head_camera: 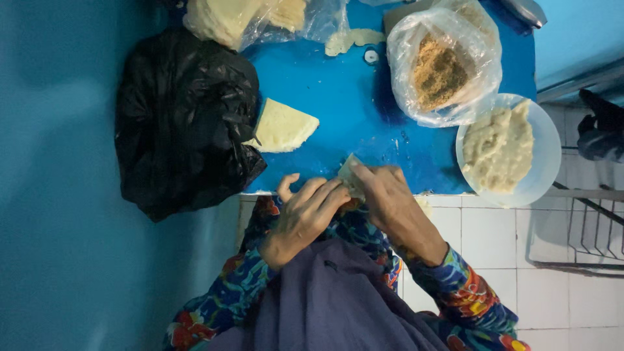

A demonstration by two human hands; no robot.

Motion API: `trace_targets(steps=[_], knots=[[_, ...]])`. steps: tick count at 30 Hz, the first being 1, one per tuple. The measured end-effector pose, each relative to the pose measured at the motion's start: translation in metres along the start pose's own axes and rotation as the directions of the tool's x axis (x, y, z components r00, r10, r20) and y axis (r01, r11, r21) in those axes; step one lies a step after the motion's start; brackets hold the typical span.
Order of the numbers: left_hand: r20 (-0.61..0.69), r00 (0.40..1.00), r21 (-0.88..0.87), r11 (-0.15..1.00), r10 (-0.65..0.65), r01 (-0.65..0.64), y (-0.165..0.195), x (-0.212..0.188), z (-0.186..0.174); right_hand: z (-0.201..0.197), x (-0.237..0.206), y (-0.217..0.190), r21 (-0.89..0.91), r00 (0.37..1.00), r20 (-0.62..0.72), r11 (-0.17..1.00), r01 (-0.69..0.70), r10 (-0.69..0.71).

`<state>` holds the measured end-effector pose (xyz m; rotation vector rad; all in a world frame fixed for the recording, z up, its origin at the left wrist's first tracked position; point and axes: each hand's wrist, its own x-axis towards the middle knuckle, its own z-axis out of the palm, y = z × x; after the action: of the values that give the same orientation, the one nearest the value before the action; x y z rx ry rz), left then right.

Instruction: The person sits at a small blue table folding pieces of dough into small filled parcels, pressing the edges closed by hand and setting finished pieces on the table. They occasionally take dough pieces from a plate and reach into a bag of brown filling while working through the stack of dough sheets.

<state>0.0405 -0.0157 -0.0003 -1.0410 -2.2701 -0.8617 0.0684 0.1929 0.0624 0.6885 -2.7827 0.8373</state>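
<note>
Both hands are working at the near edge of the blue tabletop (338,97), folding a small pale wrapper (350,174) between them. The left hand (305,214) is curling its fingers closed against the wrapper's left side, while the right hand (390,198) is pinching the top of it with thumb and forefinger. A stack of pale wrappers (283,127) is lying just beyond, beside a black plastic bag (182,123) at the left edge. A clear bag of brown crumbs (442,68) is sitting toward the far right corner, and a white plate of pale filling (500,149) is overhanging the right edge
</note>
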Motion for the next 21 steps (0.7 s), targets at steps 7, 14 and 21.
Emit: trace_targets(steps=[7, 14, 21], knots=[[0.053, 0.995, -0.023, 0.996, -0.090, 0.091, -0.001, 0.024, -0.003, -0.021, 0.010, -0.011, -0.027, 0.999, 0.049, 0.999, -0.018, 0.020], [0.165, 0.981, -0.113, 0.986, -0.104, 0.123, -0.004, 0.038, -0.005, -0.017, 0.029, -0.004, 0.208, 0.970, 0.083, 0.948, -0.242, 0.229], [0.123, 0.988, 0.089, 0.991, 0.091, -0.103, -0.003, 0.029, -0.007, -0.008, 0.009, -0.016, -0.075, 0.995, -0.008, 0.992, -0.099, 0.098]])
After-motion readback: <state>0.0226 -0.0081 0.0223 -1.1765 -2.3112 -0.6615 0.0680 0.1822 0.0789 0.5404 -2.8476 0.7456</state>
